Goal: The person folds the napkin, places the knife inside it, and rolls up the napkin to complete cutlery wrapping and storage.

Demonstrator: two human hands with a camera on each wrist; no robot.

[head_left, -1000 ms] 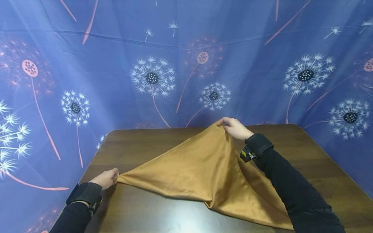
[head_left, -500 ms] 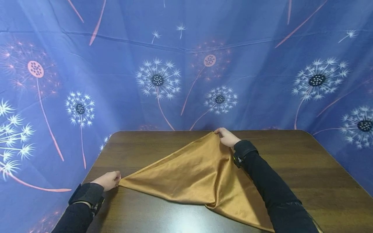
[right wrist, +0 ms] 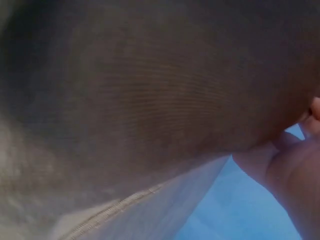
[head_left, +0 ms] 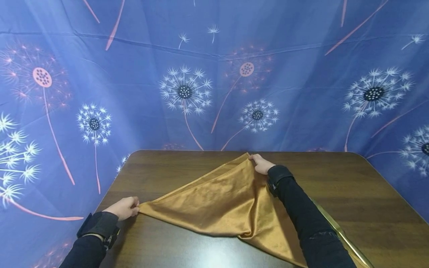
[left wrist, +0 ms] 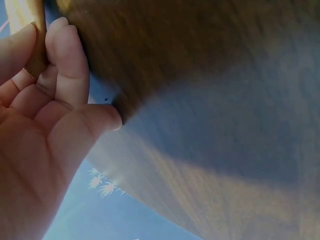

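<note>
A shiny golden-brown cloth (head_left: 214,204) lies across the table in the head view, its upper edge drawn into a slanting line between both hands. The left hand (head_left: 124,208) pinches its left corner near the table's left side. At the far edge of the table, the right hand (head_left: 262,164) pinches the cloth's upper corner between thumb and fingers. Folds run down from that grip, and the right forearm hides part of the cloth. In the left wrist view the left hand (left wrist: 55,100) holds the cloth's tip (left wrist: 37,55). The cloth (right wrist: 165,95) fills most of the right wrist view.
A brown wooden table (head_left: 338,178) with rounded far corners lies under the cloth. Blue fabric with a dandelion print (head_left: 295,74) hangs behind it and at both sides. A golden edge of cloth (head_left: 345,238) shows to the right of the right forearm.
The right hand has lowered the upper corner and shifted it slightly left. A second cloth edge shows along the top. The left hand stays at its corner; the head view has shifted slightly.
</note>
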